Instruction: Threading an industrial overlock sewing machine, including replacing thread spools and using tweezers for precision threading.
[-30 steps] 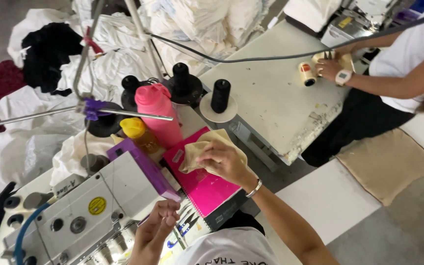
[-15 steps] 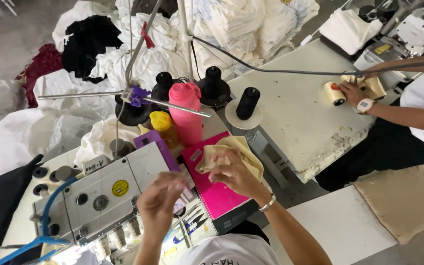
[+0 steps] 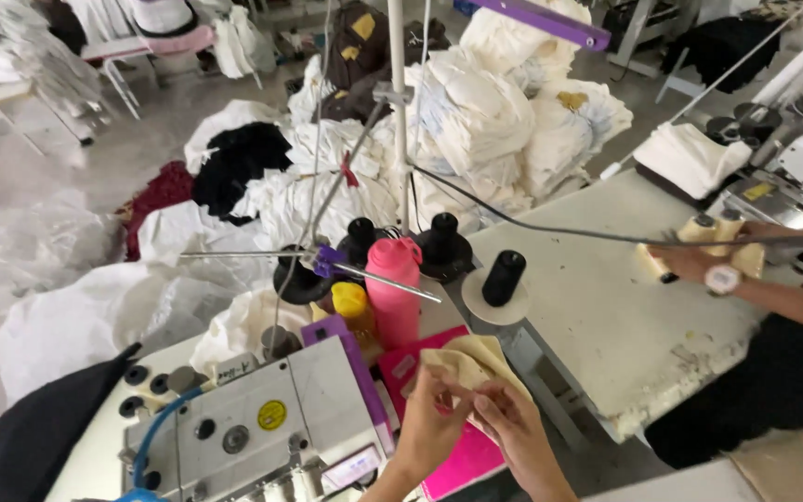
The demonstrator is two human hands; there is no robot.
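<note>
Here my left hand [image 3: 434, 423] and right hand [image 3: 513, 429] pinch the small beige fabric piece [image 3: 472, 364] together, near the sewing machine [image 3: 243, 423] with its round yellow sticker [image 3: 271, 415]. It lies over a pink folder [image 3: 465, 446] (a white label at its far corner). Tugging carelessly could, I think, topple the pink bottle [image 3: 393, 290] just beyond.
</note>
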